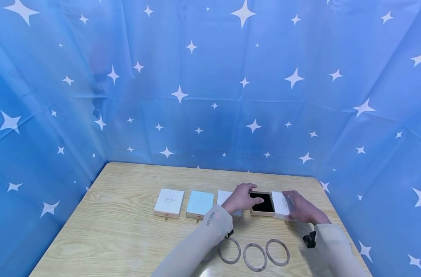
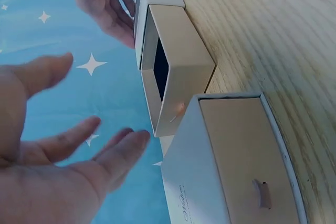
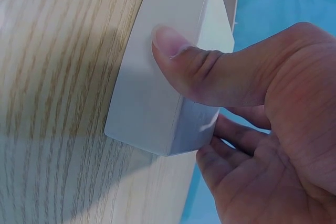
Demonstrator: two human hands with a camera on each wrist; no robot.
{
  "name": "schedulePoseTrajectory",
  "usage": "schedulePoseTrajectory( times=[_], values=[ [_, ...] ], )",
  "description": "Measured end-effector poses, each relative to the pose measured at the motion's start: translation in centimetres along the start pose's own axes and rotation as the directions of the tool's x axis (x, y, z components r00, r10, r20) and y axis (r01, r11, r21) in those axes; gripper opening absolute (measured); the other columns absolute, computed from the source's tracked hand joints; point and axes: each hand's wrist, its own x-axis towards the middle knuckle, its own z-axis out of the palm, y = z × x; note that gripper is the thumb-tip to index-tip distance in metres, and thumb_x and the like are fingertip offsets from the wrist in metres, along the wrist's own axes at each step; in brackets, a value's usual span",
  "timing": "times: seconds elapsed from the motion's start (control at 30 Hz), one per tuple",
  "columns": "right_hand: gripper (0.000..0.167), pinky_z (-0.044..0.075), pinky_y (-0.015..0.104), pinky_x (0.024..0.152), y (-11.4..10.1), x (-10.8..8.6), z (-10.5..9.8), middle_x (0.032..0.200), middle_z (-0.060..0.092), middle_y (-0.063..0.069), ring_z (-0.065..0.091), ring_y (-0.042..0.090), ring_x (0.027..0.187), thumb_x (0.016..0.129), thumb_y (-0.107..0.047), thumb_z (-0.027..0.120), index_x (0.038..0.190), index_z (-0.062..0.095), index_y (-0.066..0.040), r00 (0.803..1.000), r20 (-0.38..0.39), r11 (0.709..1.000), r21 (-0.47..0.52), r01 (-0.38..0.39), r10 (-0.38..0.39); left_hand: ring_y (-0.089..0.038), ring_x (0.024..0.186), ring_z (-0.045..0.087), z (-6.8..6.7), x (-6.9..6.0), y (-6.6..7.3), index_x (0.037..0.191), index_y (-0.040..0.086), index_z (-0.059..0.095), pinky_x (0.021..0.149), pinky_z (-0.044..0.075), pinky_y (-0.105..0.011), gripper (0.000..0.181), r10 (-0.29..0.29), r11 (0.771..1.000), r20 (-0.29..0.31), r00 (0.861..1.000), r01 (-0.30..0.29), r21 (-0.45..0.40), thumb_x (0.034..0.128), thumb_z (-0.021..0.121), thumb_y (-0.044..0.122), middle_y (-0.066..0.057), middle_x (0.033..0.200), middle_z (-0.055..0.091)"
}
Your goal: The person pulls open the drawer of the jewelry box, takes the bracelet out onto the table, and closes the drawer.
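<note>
At the right of the table a white sliding box has its sleeve (image 1: 280,204) on the right and its beige drawer (image 1: 261,214) pulled out to the left, showing a black inside. My right hand (image 1: 304,208) grips the sleeve, thumb on one long side and fingers on the opposite side in the right wrist view. Close to the drawer's left end, my left hand (image 1: 241,198) is held with fingers spread and nothing in them. In the left wrist view those fingers (image 2: 123,156) are apart from the drawer. Partly covered by the left hand is another white box (image 1: 223,196), closed.
Farther left stand a light blue box (image 1: 200,202) and a white box (image 1: 169,201), both closed with small pull tabs. Three greyish bracelets lie nearer the front: a left one (image 1: 230,262), a middle one (image 1: 255,270) and a right one (image 1: 278,264). A blue star-patterned curtain (image 1: 210,77) surrounds the table.
</note>
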Motion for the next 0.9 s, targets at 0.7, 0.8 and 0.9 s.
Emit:
schedulePoseTrajectory(
  times=[0.7, 0.8, 0.9],
  values=[
    [0.094, 0.051, 0.059, 0.093, 0.1, -0.1, 0.1, 0.140, 0.046, 0.037, 0.056, 0.046, 0.116, 0.068, -0.007, 0.091, 0.146, 0.042, 0.011, 1.000, 0.003, 1.000, 0.006, -0.006, 0.006, -0.019, 0.060, 0.037, 1.3, 2.2, 0.5, 0.085, 0.007, 0.058, 0.055, 0.036, -0.032, 0.011, -0.219, 0.970, -0.033, 0.975, 0.221, 0.103, 0.0942, 0.060, 0.001, -0.010, 0.095, 0.054],
    [0.094, 0.051, 0.059, 0.093, 0.1, -0.1, 0.1, 0.139, 0.047, 0.037, 0.056, 0.046, 0.115, 0.068, -0.007, 0.091, 0.146, 0.042, 0.011, 1.000, 0.003, 1.000, 0.005, -0.006, 0.006, -0.022, 0.070, 0.047, 1.7, 2.2, 0.7, 0.099, 0.005, 0.064, 0.060, 0.042, -0.033, 0.005, -0.223, 0.959, -0.064, 0.973, 0.231, 0.162, 0.0937, 0.064, 0.003, -0.013, 0.117, 0.058],
    [0.094, 0.051, 0.059, 0.092, 0.1, 0.0, 0.0, 0.139, 0.047, 0.036, 0.056, 0.046, 0.115, 0.067, -0.007, 0.091, 0.146, 0.042, 0.011, 1.000, 0.002, 1.000, 0.003, -0.009, 0.009, -0.023, 0.070, 0.049, 1.9, 2.2, 0.9, 0.100, 0.004, 0.067, 0.057, 0.043, -0.032, 0.008, -0.223, 0.952, -0.092, 0.970, 0.237, 0.193, 0.0927, 0.066, 0.003, -0.013, 0.116, 0.059]
  ],
)
